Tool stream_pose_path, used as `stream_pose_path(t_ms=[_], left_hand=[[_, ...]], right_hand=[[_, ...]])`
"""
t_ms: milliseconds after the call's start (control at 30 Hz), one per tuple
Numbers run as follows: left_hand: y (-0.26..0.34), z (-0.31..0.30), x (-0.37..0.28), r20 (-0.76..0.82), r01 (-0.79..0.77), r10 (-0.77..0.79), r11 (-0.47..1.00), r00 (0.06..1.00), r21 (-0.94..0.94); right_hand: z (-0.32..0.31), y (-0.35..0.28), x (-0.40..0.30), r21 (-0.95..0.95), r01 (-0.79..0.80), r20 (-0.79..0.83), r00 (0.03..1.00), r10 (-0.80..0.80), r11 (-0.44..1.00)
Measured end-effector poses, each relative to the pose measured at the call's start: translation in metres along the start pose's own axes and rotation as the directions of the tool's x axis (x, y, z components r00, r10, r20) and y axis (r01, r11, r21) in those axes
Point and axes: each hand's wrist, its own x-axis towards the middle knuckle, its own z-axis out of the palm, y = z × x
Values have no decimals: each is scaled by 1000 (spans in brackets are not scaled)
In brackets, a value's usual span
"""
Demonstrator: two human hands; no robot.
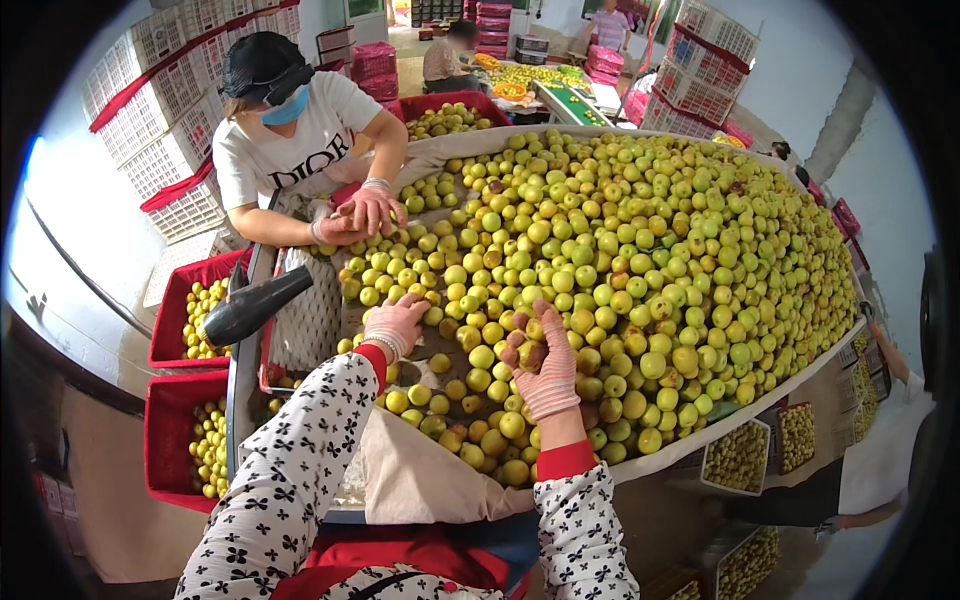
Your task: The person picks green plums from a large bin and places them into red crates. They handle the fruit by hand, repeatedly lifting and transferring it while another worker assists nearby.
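Note:
A large heap of green-yellow jujube fruits (645, 247), some browned, covers a cloth-lined sorting table. My left hand (394, 325), in a striped glove, reaches over fruits near the table's left part; its fingertips touch or hover over them, and whether it grips one cannot be told. My right hand (546, 364), gloved alike, is turned palm inward at the heap's near side, its fingers curled around a browned fruit (529, 355) and perhaps another beside it. Left of my left hand, a black hair dryer (259, 306) lies across the table's edge by a white netted surface (304, 322).
A co-worker (300, 142) leans over the far left corner, gloved hands on the fruit. Red-lined crates (169, 435) of fruit stand at left. Beige cloth (427, 472) drapes the near edge. Filled crates (737, 456) and another person (862, 465) are at right; stacked crates (161, 112) rise behind.

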Motion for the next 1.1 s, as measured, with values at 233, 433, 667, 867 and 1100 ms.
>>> stream_pose_path(t_ms=[233, 433, 667, 867, 1100], left_hand=[[0, 4, -4, 100, 220, -204, 958, 974, -186], [63, 0, -8, -92, -296, 283, 940, 955, -172], [72, -1, -7, 276, -178, 178, 984, 945, -26], [11, 17, 17, -50, -46, 9, 575, 999, -817], [28, -4, 93, -280, 27, -195, 861, 940, -508]], right_hand=[[3, -1, 0, -9, -16, -2, 1000, 16, 1000], [0, 4, 1, -7, -52, 46, 998, 52, 999], [-1, 0, 0, -42, -56, 11, 998, 56, 998], [4, 3, 1, -2, -72, 39, 997, 72, 997], [-1, 4, 3, 14, -67, 73, 995, 65, 998]])
